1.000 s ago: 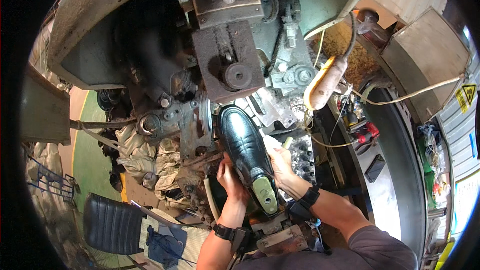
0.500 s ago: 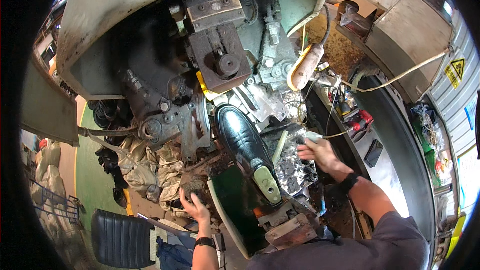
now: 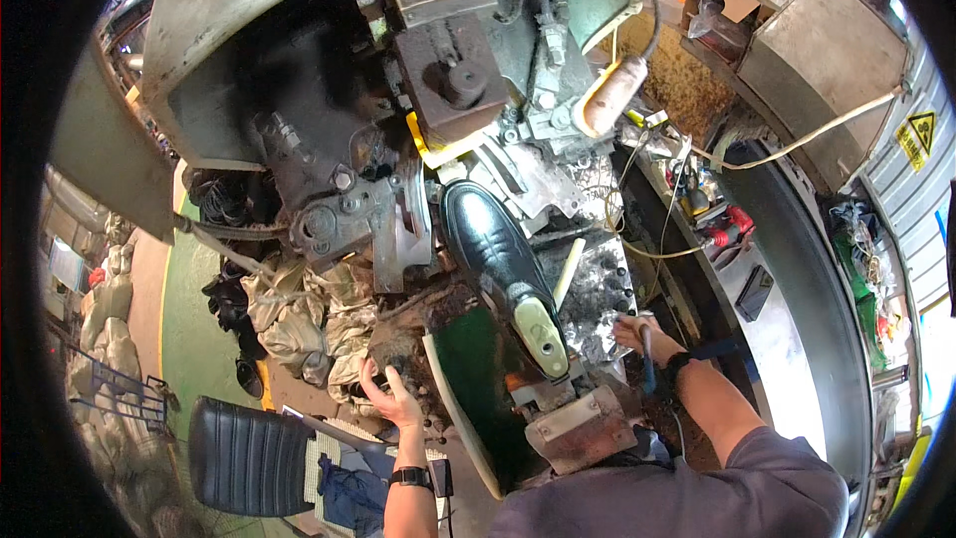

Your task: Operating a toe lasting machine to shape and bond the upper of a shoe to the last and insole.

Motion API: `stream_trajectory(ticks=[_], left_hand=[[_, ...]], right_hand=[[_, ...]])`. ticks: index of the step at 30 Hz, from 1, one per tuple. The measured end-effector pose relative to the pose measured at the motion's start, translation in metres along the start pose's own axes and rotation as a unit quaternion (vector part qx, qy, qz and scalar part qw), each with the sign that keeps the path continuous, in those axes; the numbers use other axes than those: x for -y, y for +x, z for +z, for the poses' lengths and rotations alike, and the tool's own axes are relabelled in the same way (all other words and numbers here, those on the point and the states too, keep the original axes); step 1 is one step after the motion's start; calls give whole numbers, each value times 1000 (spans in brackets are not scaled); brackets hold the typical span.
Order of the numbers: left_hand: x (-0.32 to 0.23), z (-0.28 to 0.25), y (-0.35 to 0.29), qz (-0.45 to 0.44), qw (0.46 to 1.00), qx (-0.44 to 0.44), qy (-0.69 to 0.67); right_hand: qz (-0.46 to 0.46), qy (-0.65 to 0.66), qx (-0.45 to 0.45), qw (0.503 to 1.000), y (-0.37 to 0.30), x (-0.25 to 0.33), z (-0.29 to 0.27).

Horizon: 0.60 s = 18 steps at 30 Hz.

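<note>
A glossy black leather shoe [image 3: 496, 239] sits toe-up in the machine, its heel end on a pale green last [image 3: 539, 332] with a round hole. My left hand [image 3: 394, 401] is open, fingers apart and empty, left of the green-lined guard [image 3: 468, 394]. My right hand [image 3: 640, 335] reaches to the lower right edge of the shiny, foil-like metal surface [image 3: 597, 314], fingers stretched leftward. A blue tube-like piece [image 3: 648, 364] crosses in front of that hand and hides part of it. A pale stick [image 3: 569, 274] leans beside the shoe.
Above the shoe hangs the machine's heavy steel head [image 3: 450, 80], with a lamp [image 3: 609, 97] at its right. A phone [image 3: 754, 293] and a red tool [image 3: 732, 226] lie on the right-hand ledge. A black chair [image 3: 249, 456] and crumpled pale sacks [image 3: 289, 314] are at left.
My right hand has moved down from beside the pale stick to the metal surface's lower edge, behind the blue piece. My left hand stays open in nearly the same place. The view has shifted slightly.
</note>
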State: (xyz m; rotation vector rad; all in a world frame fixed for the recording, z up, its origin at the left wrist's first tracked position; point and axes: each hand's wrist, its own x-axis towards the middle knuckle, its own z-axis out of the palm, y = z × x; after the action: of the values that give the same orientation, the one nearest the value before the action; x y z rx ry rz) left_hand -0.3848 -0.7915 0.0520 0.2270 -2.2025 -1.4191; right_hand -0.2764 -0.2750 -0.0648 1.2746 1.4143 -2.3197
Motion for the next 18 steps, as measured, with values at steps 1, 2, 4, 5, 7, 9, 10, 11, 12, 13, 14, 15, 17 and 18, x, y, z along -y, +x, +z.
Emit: stream_trajectory(ticks=[1,2,4,5,7,9,10,11,12,13,14,15,17,18], left_hand=[[-15,-5,-2,-3,1000,-8,10],[-41,6,1,17,996,9,-83],[-82,5,-3,27,982,26,-184],[-108,-1,-7,11,979,53,-194],[-147,-8,-13,-33,971,103,-212],[-186,15,-17,-55,941,173,-285],[-204,25,-19,-63,930,191,-308],[-220,37,-22,-72,918,208,-331],[-236,50,-24,-60,916,222,-329],[-249,62,-30,-46,913,239,-328],[-266,66,-38,-50,926,276,-254],[-281,71,-47,-50,931,314,-182],[-275,102,-63,159,974,160,-29],[-268,99,-64,157,977,143,-13]], right_hand=[[31,54,77,995,-19,0,21],[34,10,11,999,-1,-3,17],[-93,-330,36,939,-11,20,-2],[-212,-623,61,751,-24,33,-14],[35,-4,-61,998,-58,67,-11],[-33,-71,-110,991,-68,93,-23],[-94,-82,-76,989,-79,106,-11],[-153,-93,-40,983,-95,119,13],[-186,-110,-3,976,-113,133,36],[-220,-125,32,967,-130,144,60],[-228,-144,70,961,-144,151,81],[-239,-161,104,952,-154,154,97],[-311,-234,109,915,-150,148,115],[-311,-383,88,865,-175,155,137]])
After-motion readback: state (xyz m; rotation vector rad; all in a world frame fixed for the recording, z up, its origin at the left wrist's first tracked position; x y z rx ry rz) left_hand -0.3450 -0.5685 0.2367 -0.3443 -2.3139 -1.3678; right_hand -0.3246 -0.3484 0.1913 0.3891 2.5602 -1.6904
